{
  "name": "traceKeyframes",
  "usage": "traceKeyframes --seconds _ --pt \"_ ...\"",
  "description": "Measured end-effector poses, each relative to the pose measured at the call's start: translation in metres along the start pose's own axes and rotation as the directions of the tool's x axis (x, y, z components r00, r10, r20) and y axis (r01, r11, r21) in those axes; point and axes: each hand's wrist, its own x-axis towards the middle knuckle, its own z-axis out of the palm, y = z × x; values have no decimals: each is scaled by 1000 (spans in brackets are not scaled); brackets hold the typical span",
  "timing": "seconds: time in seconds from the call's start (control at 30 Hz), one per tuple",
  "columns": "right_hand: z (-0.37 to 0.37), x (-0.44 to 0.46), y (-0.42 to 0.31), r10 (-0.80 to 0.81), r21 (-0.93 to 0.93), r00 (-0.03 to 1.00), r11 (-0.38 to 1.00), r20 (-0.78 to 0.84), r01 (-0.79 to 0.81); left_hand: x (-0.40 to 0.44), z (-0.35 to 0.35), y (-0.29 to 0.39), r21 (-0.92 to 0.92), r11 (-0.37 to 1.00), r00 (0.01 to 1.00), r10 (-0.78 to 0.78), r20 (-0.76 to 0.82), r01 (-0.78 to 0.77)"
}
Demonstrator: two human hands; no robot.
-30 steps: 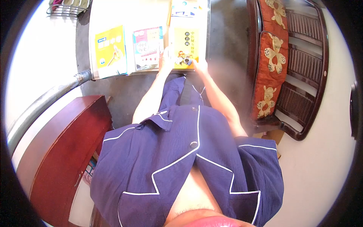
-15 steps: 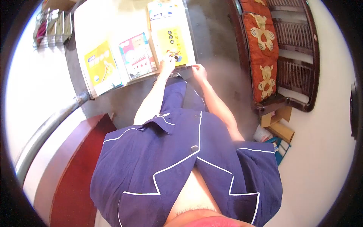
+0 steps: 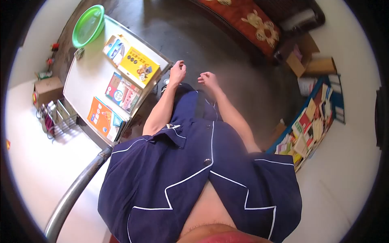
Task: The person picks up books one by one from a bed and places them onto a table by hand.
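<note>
Just off the right-hand corner of a white table (image 3: 87, 75), my left hand (image 3: 177, 73) hovers with loosely bent fingers and holds nothing. Its closest neighbour is a yellow-covered book (image 3: 139, 67), which lies on a stack by the table edge. My right hand (image 3: 208, 79) is over the dark floor, fingers slightly spread and nothing in them. Beside the yellow book lies a pink-and-white book (image 3: 122, 92). An orange-covered book (image 3: 101, 116) lies nearer the table's left corner.
A green basin (image 3: 88, 26) stands at the table's far end. To the right are a blue shelf or box full of books and papers (image 3: 308, 125), a cardboard box (image 3: 298, 60) and a wooden bench with an orange cushion (image 3: 251, 22). A metal pipe (image 3: 79, 190) runs at lower left.
My view has turned rightward, so the table now appears slanted, and the basin and blue shelf show more. Both hands have come away from the yellow book and table edge.
</note>
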Motion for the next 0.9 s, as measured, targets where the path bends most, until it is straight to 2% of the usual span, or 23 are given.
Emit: traceKeyframes --seconds 0.07,0.17,0.23,0.3,0.4,0.47,0.5,0.57,0.73,0.83,0.9 --pt "-29 4 32 65 71 996 996 -66 -60 -7 37 -5 39 999 996 -11 87 7" --pt "-75 -47 43 145 170 980 978 -135 -121 -40 83 15 98 992 975 53 217 -76" --pt "-104 -70 53 130 213 970 973 -203 -86 -54 108 30 138 970 914 132 385 -198" --pt "-121 -60 71 161 252 950 963 -267 -92 -42 136 27 136 971 884 116 453 -197" --pt "-164 -81 82 140 385 924 923 -355 9 -57 177 61 166 941 839 173 516 -296" --pt "-182 -90 87 153 425 886 903 -438 54 -63 202 73 65 940 786 242 569 -335" --pt "-190 -93 90 160 447 878 892 -452 67 -67 213 83 71 932 768 247 590 -354" --pt "-190 -69 105 177 419 869 907 -462 38 -51 226 86 76 916 734 264 626 -394" --pt "-239 -81 106 206 486 815 868 -542 104 -45 305 124 44 849 594 330 734 -526" --pt "-283 -80 95 265 514 750 850 -606 115 -35 360 166 10 852 497 296 815 -524" --pt "-320 -75 97 291 533 715 836 -636 134 -29 398 204 66 866 417 171 893 -496"
